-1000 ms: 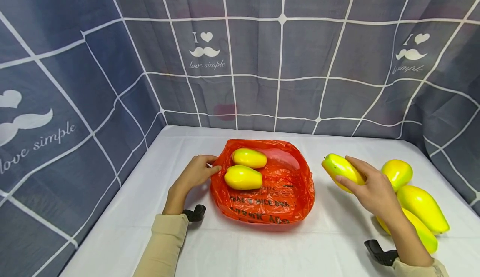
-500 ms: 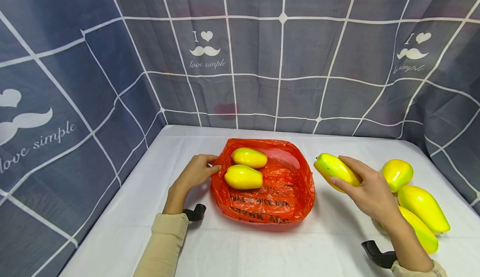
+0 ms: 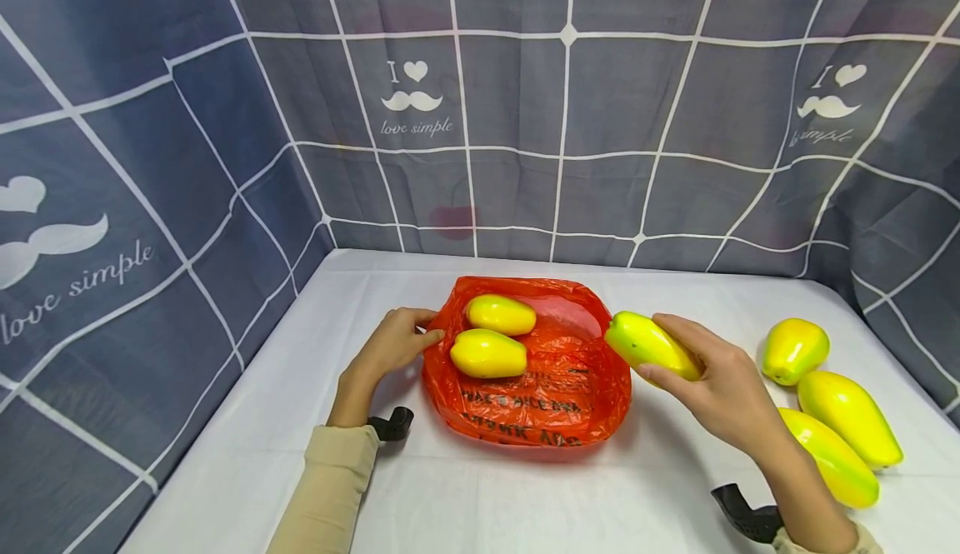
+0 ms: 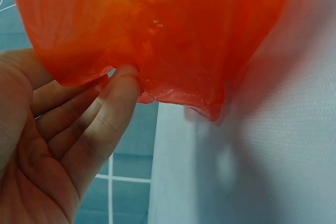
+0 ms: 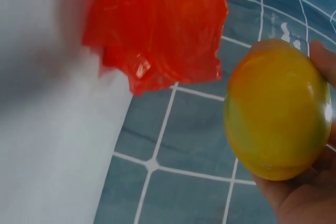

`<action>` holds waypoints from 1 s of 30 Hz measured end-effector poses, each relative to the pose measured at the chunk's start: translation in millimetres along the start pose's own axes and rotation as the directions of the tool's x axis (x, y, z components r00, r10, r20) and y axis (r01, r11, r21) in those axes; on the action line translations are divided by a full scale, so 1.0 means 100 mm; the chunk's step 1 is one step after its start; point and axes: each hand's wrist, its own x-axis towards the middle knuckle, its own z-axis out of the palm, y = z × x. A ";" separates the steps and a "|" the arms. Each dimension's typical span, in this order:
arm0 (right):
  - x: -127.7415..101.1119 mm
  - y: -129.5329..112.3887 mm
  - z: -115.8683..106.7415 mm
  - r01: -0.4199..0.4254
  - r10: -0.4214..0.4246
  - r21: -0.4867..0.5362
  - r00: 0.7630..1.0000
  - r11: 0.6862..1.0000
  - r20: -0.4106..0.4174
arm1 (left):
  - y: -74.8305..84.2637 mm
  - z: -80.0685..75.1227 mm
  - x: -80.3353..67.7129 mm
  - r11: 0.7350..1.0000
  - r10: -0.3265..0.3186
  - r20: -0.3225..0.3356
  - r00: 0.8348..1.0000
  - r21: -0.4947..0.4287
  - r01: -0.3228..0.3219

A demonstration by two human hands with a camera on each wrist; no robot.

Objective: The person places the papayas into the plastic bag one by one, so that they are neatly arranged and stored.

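Note:
An orange plastic bag (image 3: 555, 404) lies open on the white table (image 3: 480, 496), with two yellow-green papayas (image 3: 487, 354) inside it. My left hand (image 3: 393, 341) pinches the bag's left rim (image 4: 126, 85) between thumb and fingers. My right hand (image 3: 712, 379) grips another papaya (image 3: 648, 346) and holds it just above the bag's right edge (image 5: 157, 40). In the right wrist view that papaya (image 5: 278, 108) fills the right side, its end facing the camera.
Three more papayas (image 3: 795, 350) lie on the table at the right, close to the curtain. A blue-grey checked curtain (image 3: 525, 121) walls the table at the back and both sides. Black wrist mounts (image 3: 390, 425) sit by each cuff.
My right hand has carried its papaya leftward, from beside the loose papayas to the bag's right edge. The left hand and bag have stayed put.

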 end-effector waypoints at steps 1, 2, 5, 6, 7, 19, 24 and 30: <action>0.00 -0.01 0.01 0.009 -0.009 0.003 1.000 1.000 0.000 | 0.00 0.00 0.00 1.000 -0.001 0.000 1.000 -0.004 0.001; 0.00 -0.03 0.01 0.018 -0.018 0.006 1.000 1.000 0.002 | 0.00 0.00 0.00 1.000 -0.002 0.001 1.000 -0.006 0.002; -0.02 -0.06 0.05 0.036 -0.036 0.012 0.999 0.999 0.005 | 0.00 0.02 0.00 1.000 0.001 0.006 1.000 -0.007 -0.001; -0.02 -0.07 0.06 0.041 -0.041 0.017 0.999 0.999 0.005 | -0.01 0.02 0.01 1.000 0.002 0.007 1.000 -0.007 -0.002; -0.02 -0.08 0.08 0.045 -0.046 0.022 0.999 0.999 0.004 | -0.01 0.02 0.01 1.000 0.003 0.007 1.000 -0.005 -0.003; 0.20 -0.31 0.38 0.139 -0.144 0.101 0.989 0.985 0.042 | -0.01 0.00 0.00 1.000 -0.002 -0.001 1.000 0.010 0.002; 0.22 -0.39 0.51 0.171 -0.181 0.116 0.980 0.978 0.078 | 0.00 -0.01 0.00 1.000 -0.006 -0.001 1.000 0.002 0.006; 0.23 -0.48 0.64 0.169 -0.185 0.139 0.977 0.976 0.109 | 0.02 -0.02 0.00 1.000 -0.009 0.003 1.000 -0.001 0.009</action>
